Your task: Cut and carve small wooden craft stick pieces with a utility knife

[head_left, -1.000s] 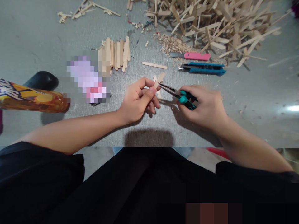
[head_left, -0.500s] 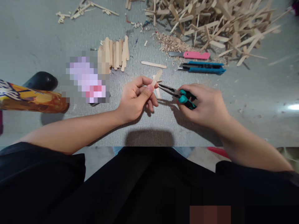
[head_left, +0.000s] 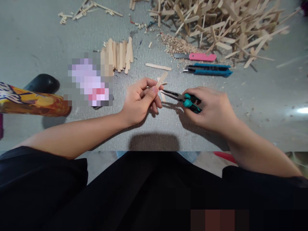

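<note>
My left hand (head_left: 141, 101) pinches a small cross of wooden craft sticks (head_left: 161, 81) between thumb and fingers, just above the grey table (head_left: 36, 48). My right hand (head_left: 211, 107) is closed round the teal handles of needle-nose pliers (head_left: 180, 97). The jaws point left and are slightly parted, their tips just below the cross and close to my left fingertips.
A big heap of wooden sticks (head_left: 223, 22) fills the far right. A pink utility knife (head_left: 198, 57) and a blue one (head_left: 209, 70) lie in front of it, with a loose stick (head_left: 158, 66), a row of sticks (head_left: 119, 54), and an orange wrapped tube (head_left: 31, 101) at the left.
The plier tips have come off the stick cross and dropped slightly, with the jaws a little apart. My left hand has stayed nearly still, holding the cross.
</note>
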{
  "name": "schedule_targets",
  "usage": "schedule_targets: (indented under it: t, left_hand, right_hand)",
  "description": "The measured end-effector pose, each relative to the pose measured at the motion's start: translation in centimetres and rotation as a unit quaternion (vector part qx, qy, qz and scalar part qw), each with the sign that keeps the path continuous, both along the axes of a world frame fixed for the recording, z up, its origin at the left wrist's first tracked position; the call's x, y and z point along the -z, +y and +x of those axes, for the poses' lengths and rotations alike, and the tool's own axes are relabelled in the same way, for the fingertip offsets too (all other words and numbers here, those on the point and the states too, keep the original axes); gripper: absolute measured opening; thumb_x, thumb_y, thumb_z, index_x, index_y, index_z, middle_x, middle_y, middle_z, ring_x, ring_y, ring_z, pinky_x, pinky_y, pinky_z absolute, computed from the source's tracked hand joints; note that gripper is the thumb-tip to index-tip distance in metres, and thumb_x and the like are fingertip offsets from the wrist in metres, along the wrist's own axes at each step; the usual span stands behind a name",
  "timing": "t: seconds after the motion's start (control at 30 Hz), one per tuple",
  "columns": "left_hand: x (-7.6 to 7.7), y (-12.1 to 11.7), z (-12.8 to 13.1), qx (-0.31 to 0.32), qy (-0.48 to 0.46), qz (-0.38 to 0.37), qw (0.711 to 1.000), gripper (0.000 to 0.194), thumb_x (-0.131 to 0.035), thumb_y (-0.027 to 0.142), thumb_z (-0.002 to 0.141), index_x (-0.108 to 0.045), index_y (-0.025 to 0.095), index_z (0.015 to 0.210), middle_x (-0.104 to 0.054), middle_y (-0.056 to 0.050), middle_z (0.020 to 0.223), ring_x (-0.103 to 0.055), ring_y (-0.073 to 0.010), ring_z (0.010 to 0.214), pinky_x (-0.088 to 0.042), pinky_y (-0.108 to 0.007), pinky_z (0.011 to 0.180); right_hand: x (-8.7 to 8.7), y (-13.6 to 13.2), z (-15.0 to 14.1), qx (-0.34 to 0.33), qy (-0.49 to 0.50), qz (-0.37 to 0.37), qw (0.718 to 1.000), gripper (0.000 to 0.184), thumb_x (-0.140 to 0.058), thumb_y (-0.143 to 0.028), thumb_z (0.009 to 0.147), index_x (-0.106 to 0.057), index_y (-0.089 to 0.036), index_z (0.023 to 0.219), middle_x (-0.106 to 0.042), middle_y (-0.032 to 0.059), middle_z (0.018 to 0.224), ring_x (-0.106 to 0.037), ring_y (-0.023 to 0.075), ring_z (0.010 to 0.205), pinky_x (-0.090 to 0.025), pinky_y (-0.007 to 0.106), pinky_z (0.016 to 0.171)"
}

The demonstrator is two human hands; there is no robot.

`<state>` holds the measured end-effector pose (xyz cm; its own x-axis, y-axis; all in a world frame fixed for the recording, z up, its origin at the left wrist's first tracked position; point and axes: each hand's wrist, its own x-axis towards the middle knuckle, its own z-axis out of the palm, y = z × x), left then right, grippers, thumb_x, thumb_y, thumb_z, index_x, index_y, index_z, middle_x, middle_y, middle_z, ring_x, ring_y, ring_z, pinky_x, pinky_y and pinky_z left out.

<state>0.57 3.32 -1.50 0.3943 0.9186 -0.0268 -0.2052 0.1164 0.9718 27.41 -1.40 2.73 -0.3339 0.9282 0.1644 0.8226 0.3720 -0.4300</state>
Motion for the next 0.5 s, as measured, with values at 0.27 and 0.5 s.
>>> schedule_targets:
  t: [0.27,0.5]
  left_hand:
    - [-0.08,-0.16,0.2,0.006,-0.016,0.0,1.0,0.053,-0.085,0.071,0.102,-0.072,0.021,0.108,-0.077,0.004,0.068,-0.068,-0.0105,0.048,-0.055,-0.023,0.048]
    - [-0.52,-0.39,0.05,0.033,0.019,-0.01,0.999,0.06,-0.082,0.078,0.101,-0.068,0.02,0.11,-0.079,0.002,0.069,-0.071,-0.0115,0.05,-0.057,-0.024,0.051]
  right_hand:
    - [-0.54,-0.12,-0.19,0.022,0.071,-0.058,0.996,0.003,-0.072,-0.027,0.094,-0.074,-0.027,0.094,-0.078,0.0051,0.085,-0.073,0.0274,0.075,-0.051,0.043,0.07]
    - [-0.61,-0.49,-0.51,0.025,0.08,-0.084,0.993,0.004,-0.074,-0.024,0.097,-0.077,-0.027,0.096,-0.08,0.0058,0.089,-0.072,0.0276,0.077,-0.053,0.044,0.072]
